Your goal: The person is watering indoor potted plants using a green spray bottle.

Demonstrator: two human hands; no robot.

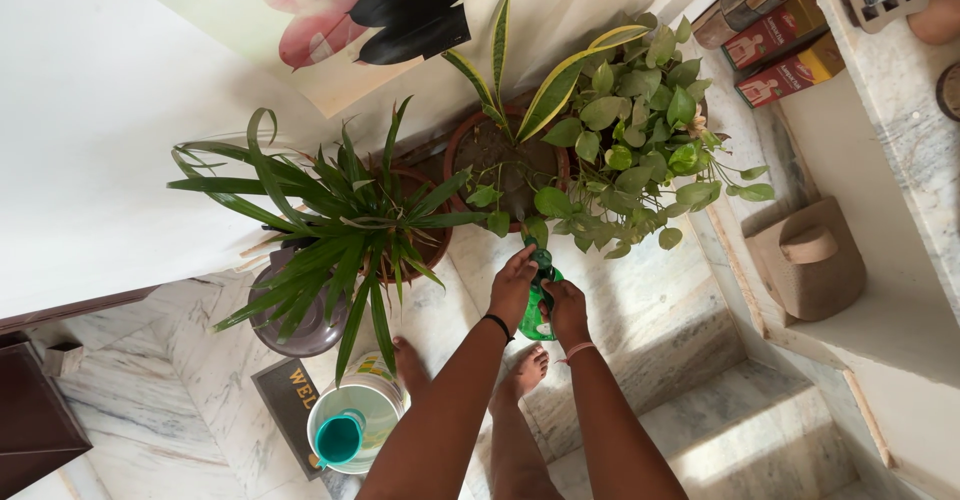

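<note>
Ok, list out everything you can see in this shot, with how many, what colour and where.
Green spray bottle: one, green, centre, between both hands.
Long-leaved plant: one, green, left of centre, in a brown pot.
Striped-leaf plant: one, green with yellow edges, top centre, in a terracotta pot.
Trailing leafy plant: one, green, right of the striped one.
White bucket: one, bottom left on the floor, teal mug inside.
Doormat: one, dark, beside the bucket.
Boxes: several, red and yellow, top right.
Feet: two, bare, on the marble floor.
Left hand: on the bottle's top.
Right hand: around the bottle's body.
</note>
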